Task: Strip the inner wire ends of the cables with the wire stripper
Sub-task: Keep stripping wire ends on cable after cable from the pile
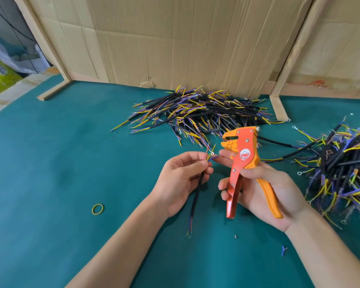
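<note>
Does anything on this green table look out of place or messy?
Little. A stray yellow rubber band lies alone on the green mat, and small insulation scraps sit near the right hand. The cardboard backing is torn at its bottom edge.

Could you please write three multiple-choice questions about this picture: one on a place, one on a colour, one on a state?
1. Where does the small yellow rubber band lie?
A. On the green mat, left of the left forearm
B. On the cable heap
C. Around the stripper handles

2. What colour is the outer sheath of the thin black cable in the left hand?
A. White
B. Black
C. Red

3. What is the right hand doing?
A. Resting flat
B. Holding scissors
C. Holding the orange wire stripper

Answers: 1 A, the band lies on bare mat; 2 B, the sheath is black; 3 C, fingers curl round the handles.
</note>
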